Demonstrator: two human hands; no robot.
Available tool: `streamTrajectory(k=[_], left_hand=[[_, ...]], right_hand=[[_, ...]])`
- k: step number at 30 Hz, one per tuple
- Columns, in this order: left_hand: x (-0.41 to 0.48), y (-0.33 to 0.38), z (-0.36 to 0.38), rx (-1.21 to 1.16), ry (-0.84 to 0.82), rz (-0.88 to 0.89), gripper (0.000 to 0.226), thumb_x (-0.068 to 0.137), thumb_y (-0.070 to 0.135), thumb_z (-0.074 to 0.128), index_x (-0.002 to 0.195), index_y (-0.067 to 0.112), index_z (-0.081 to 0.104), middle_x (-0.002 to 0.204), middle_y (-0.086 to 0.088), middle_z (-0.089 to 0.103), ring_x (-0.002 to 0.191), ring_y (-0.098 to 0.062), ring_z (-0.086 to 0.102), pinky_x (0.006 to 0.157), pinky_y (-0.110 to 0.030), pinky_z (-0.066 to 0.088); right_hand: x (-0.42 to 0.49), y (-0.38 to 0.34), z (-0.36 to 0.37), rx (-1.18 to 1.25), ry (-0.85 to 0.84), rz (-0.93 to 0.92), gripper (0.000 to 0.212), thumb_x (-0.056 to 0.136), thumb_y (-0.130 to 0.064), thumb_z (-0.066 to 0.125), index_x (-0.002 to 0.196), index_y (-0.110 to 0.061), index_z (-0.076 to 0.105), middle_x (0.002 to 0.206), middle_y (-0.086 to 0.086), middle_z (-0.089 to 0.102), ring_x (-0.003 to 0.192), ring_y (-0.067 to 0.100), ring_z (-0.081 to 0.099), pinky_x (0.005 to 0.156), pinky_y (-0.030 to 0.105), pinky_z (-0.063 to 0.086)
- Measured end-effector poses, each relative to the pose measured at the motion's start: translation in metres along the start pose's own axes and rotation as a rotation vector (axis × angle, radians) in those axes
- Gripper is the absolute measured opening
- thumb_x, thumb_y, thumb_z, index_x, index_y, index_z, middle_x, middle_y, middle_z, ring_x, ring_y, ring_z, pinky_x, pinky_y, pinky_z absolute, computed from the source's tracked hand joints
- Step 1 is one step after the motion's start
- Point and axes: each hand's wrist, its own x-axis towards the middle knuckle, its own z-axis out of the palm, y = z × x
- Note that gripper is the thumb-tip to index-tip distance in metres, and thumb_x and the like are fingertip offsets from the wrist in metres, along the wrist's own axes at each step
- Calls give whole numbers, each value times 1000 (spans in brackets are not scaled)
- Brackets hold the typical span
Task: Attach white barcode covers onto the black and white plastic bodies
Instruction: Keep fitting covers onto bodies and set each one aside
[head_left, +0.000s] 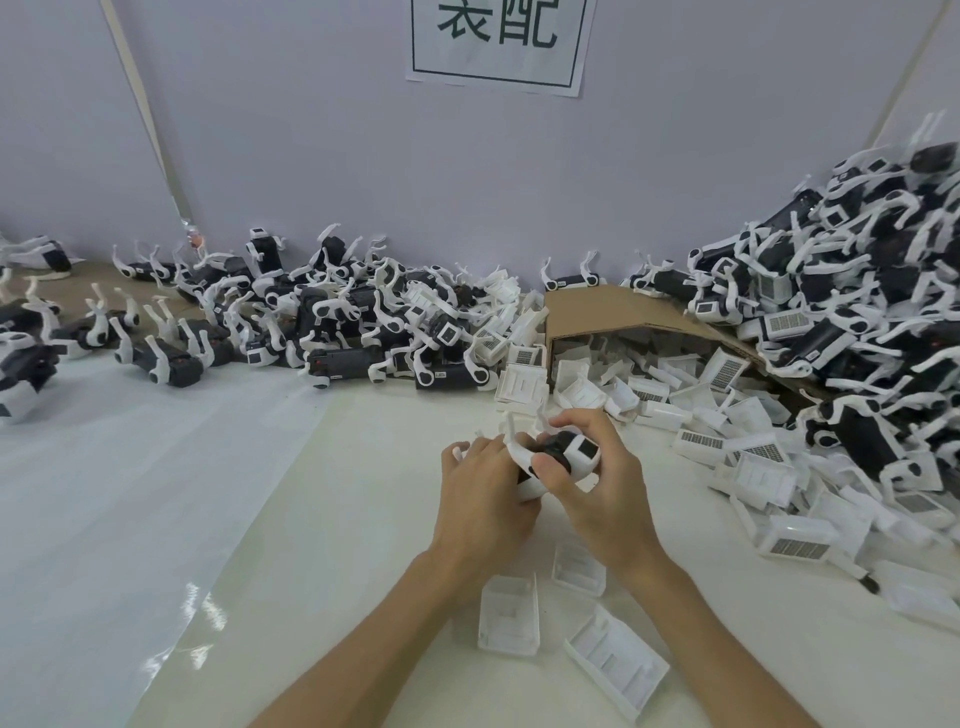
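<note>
Black and white plastic body (563, 457) in a two-handed grip, left hand (485, 488) alongside, right hand (597, 483) over its top.

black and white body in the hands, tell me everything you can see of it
The black and white body looks like glossy moulded plastic: a black core wrapped in a white shell, with thin white prongs sticking up at its far end and a dark square on the white end facing right. It is held tilted above the cream table. The left hand grips its left end; the right hand curls over the top, thumb on the black middle.
</note>
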Motion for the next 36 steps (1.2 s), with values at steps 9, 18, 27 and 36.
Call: streamTrajectory(k=[9,18,27,36], left_hand=[[0,3,2,-40,72,-4,10,86,26,65,96,27,63,86,11,58,91,-18,50,72,-33,20],[3,-2,4,-7,104,29,7,85,29,63,85,24,58,78,10,62,79,-16,56,70,-34,22],[3,-5,0,-11,100,71,52,77,71,60,105,31,43,83,20,71,85,-2,68,109,-31,13],[3,-5,-2,-17,237,102,40,83,72,48,97,36,60,62,19,66,64,-3,65,101,-31,21]], right_hand=[[5,-1,-1,108,69,7,24,92,-51,49,103,-33,61,89,-4,71,80,13,68,66,21,52],[8,2,0,193,58,101,39,87,-56,50,102,-22,61,85,2,67,71,12,61,63,24,50],[12,-2,-12,156,-18,158,31,99,-39,51,97,-15,70,106,3,66,95,14,62,71,21,50],[13,-2,-14,256,-179,400,24,103,-32,50,115,-18,65,99,4,68,82,16,62,69,30,50]])
